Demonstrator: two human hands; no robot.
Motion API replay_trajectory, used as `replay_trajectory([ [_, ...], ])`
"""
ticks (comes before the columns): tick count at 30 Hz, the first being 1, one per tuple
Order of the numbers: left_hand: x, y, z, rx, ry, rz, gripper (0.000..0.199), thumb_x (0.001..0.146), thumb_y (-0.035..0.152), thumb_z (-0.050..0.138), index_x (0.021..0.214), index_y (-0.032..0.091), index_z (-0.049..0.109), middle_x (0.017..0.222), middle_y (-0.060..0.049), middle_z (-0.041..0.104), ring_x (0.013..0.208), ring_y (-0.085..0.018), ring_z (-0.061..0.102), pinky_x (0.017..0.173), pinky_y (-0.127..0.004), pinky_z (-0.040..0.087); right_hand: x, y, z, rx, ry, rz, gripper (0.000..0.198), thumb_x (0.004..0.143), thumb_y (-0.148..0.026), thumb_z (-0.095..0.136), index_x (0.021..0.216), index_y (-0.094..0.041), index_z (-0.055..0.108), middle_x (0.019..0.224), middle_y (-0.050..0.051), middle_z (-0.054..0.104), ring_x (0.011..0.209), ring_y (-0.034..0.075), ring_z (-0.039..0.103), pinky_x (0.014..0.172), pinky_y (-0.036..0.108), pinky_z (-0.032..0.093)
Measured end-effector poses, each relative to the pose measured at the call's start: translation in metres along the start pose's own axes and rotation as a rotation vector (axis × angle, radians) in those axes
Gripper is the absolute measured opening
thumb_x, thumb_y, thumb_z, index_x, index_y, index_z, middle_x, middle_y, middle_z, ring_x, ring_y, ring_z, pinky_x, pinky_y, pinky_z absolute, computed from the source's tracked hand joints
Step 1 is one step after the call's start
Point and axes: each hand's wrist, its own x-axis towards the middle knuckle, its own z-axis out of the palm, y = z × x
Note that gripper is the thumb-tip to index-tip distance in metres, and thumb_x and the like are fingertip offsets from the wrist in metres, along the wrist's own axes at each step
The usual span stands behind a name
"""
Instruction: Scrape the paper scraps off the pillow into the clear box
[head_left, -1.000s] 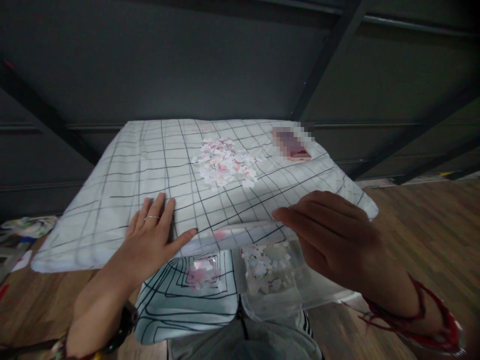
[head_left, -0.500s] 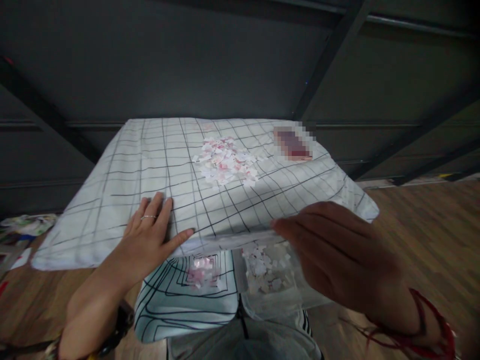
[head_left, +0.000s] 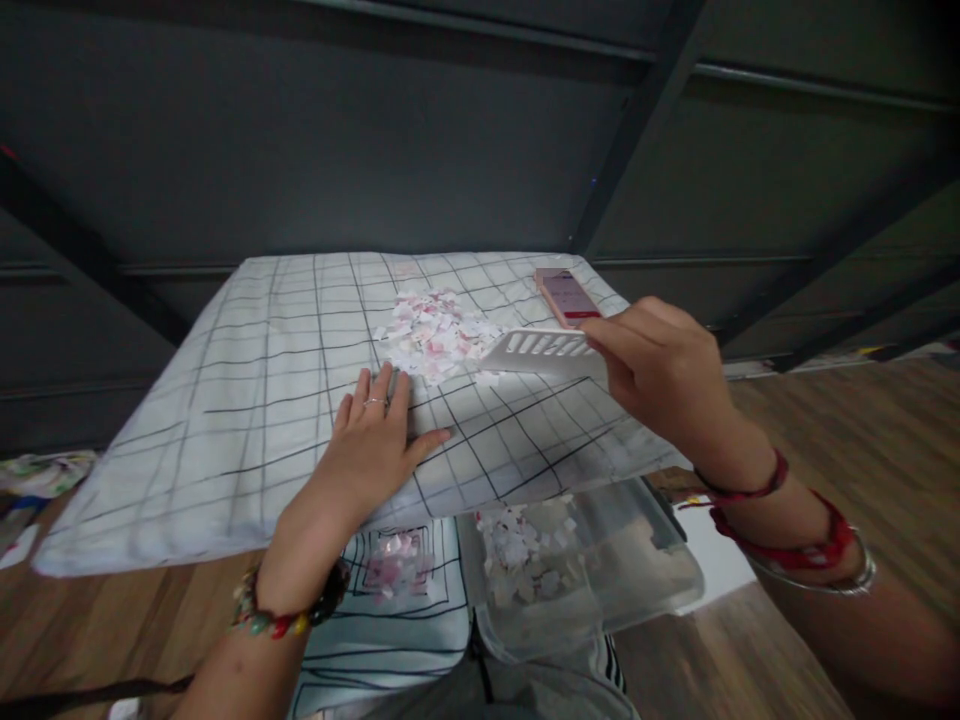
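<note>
A heap of small white and pink paper scraps (head_left: 439,335) lies on the checked cloth of the table (head_left: 277,380). My right hand (head_left: 664,370) grips a white slotted plastic piece (head_left: 544,352) at its right end. Its left tip touches the right edge of the heap. I cannot tell what the full shape of this piece is. My left hand (head_left: 367,435) lies flat on the cloth with fingers spread, just in front of the heap. No object is under it that I can see.
Behind the right hand lies a phone (head_left: 570,300). Below the table edge, a clear plastic box (head_left: 540,625) holds more scraps, beside a blue lined cushion (head_left: 397,640) with pink scraps on it. A dark panelled wall (head_left: 375,140) stands behind the table.
My right hand has moved up from the front edge to the heap, bringing the white slotted piece into clear view. My left hand has slid right and slightly forward.
</note>
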Motion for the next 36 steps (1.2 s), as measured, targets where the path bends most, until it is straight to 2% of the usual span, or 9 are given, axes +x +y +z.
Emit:
replay_trajectory([
  [3, 0.001, 0.004, 0.006, 0.011, -0.004, 0.000, 0.081, 0.087, 0.059, 0.039, 0.145, 0.005, 0.023, 0.154, -0.020, 0.015, 0.141, -0.036, 0.008, 0.112, -0.051, 0.020, -0.004, -0.002, -0.002, -0.005, -0.005, 0.021, 0.021, 0.082, -0.010, 0.044, 0.086, -0.020, 0.062, 0.067, 0.002, 0.058, 0.067, 0.018, 0.048, 0.061, 0.030, 0.035],
  [8, -0.005, 0.002, 0.014, -0.001, 0.061, 0.028, 0.081, 0.087, 0.060, 0.038, 0.144, 0.003, 0.026, 0.154, -0.020, 0.017, 0.141, -0.037, 0.010, 0.112, -0.052, 0.020, -0.008, -0.002, -0.013, 0.098, 0.060, -0.050, 0.017, 0.081, -0.009, 0.047, 0.086, -0.019, 0.060, 0.066, 0.002, 0.058, 0.066, 0.017, 0.049, 0.060, 0.029, 0.037],
  [13, -0.007, 0.001, 0.017, -0.025, 0.122, 0.045, 0.079, 0.088, 0.059, 0.038, 0.142, 0.003, 0.028, 0.153, -0.021, 0.022, 0.141, -0.037, 0.012, 0.111, -0.054, 0.021, -0.008, -0.001, -0.019, 0.078, 0.051, -0.047, 0.022, 0.081, -0.005, 0.046, 0.090, -0.020, 0.059, 0.070, 0.003, 0.062, 0.067, 0.019, 0.051, 0.060, 0.030, 0.039],
  [19, -0.008, 0.000, 0.020, -0.044, 0.192, 0.085, 0.072, 0.088, 0.056, 0.041, 0.141, 0.008, 0.034, 0.152, -0.021, 0.024, 0.140, -0.040, 0.015, 0.109, -0.057, 0.025, -0.010, -0.001, -0.020, 0.121, 0.053, -0.105, 0.019, 0.079, -0.005, 0.050, 0.089, -0.018, 0.059, 0.065, 0.002, 0.058, 0.065, 0.017, 0.051, 0.058, 0.029, 0.040],
  [22, -0.008, 0.002, 0.017, -0.038, 0.190, 0.123, 0.062, 0.089, 0.049, 0.044, 0.138, 0.013, 0.040, 0.152, -0.020, 0.025, 0.139, -0.042, 0.014, 0.108, -0.059, 0.025, -0.007, -0.003, -0.023, 0.176, 0.044, -0.115, 0.020, 0.079, -0.003, 0.050, 0.090, -0.017, 0.059, 0.066, 0.002, 0.058, 0.065, 0.016, 0.052, 0.059, 0.028, 0.041],
  [29, -0.007, 0.002, 0.017, -0.108, 0.234, 0.316, 0.042, 0.091, 0.031, 0.045, 0.130, 0.018, 0.052, 0.150, -0.017, 0.030, 0.140, -0.039, 0.016, 0.108, -0.056, 0.030, -0.005, 0.000, -0.026, 0.103, 0.038, -0.088, 0.019, 0.077, -0.003, 0.052, 0.087, -0.017, 0.060, 0.066, 0.003, 0.059, 0.064, 0.018, 0.051, 0.055, 0.030, 0.041],
  [33, -0.006, -0.002, 0.022, -0.144, 0.220, 0.408, 0.041, 0.090, 0.019, 0.041, 0.128, 0.027, 0.053, 0.153, -0.010, 0.026, 0.141, -0.037, 0.013, 0.106, -0.058, 0.031, -0.011, 0.004, -0.028, 0.128, -0.030, -0.102, 0.020, 0.077, -0.003, 0.051, 0.088, -0.017, 0.060, 0.066, 0.003, 0.056, 0.065, 0.018, 0.051, 0.057, 0.030, 0.042],
  [36, -0.005, -0.004, 0.025, -0.159, 0.211, 0.427, 0.042, 0.088, 0.015, 0.041, 0.125, 0.028, 0.056, 0.154, -0.007, 0.024, 0.142, -0.035, 0.012, 0.108, -0.057, 0.029, -0.014, 0.003, -0.029, 0.149, -0.009, -0.112, 0.021, 0.077, -0.003, 0.050, 0.091, -0.017, 0.059, 0.067, 0.003, 0.056, 0.066, 0.018, 0.050, 0.058, 0.030, 0.042],
])
